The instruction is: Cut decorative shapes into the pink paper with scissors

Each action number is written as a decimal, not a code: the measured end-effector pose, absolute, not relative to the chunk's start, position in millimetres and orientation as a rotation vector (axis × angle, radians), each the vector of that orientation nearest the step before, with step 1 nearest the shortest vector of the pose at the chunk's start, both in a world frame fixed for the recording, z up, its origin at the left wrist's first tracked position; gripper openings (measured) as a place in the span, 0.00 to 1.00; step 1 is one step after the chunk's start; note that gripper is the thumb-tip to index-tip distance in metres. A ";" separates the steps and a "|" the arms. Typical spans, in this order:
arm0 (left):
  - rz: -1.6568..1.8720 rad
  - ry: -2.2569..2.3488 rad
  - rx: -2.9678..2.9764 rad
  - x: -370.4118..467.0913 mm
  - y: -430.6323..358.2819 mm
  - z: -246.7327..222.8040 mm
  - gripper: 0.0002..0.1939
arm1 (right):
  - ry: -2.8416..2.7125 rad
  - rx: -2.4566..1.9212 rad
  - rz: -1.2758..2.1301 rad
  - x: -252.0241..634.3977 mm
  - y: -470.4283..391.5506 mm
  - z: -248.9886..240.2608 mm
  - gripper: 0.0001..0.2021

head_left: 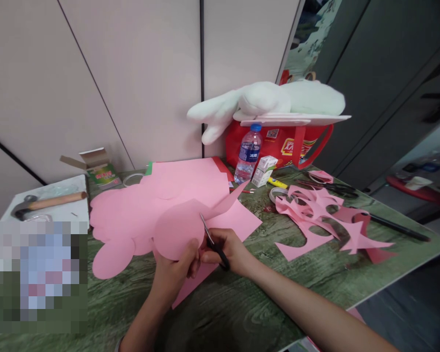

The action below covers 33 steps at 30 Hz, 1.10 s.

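My right hand (225, 249) grips a pair of black-handled scissors (221, 254), their blades at the edge of a pink paper sheet. My left hand (181, 266) pinches that sheet by its rounded part (178, 232), thumb on top. A cut strip of the paper (225, 203) rises to the right of the blades. Behind and left of my hands lie overlapping pink paper circles (117, 215), with more flat pink sheets (190, 176) farther back. Part of the sheet's lower side is hidden by my hands.
Pink paper scraps (315, 215) lie to the right near a tape roll (278, 194) and a black rod (396, 225). A water bottle (247, 156), a small white box (264, 171) and a red bag (278, 142) stand behind. At left, a hammer (55, 201) rests on a white board.
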<state>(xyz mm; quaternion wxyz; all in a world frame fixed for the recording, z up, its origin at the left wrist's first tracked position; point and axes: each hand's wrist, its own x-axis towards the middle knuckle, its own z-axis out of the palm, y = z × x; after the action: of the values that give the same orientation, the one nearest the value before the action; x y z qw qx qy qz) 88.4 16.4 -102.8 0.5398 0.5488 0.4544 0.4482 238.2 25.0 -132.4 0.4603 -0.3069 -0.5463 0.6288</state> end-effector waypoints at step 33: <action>1.148 1.076 1.334 85.3 19.5 -106.1 0.24 | -1.293 -0.876 1.546 236.5 24.0 -126.5 0.26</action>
<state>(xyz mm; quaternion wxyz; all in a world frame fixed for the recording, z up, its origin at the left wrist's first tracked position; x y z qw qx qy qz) 85.3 19.5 -106.1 0.5136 0.5547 0.4476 0.4776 236.5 24.0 -126.5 0.4544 -0.3551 -0.5241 0.6267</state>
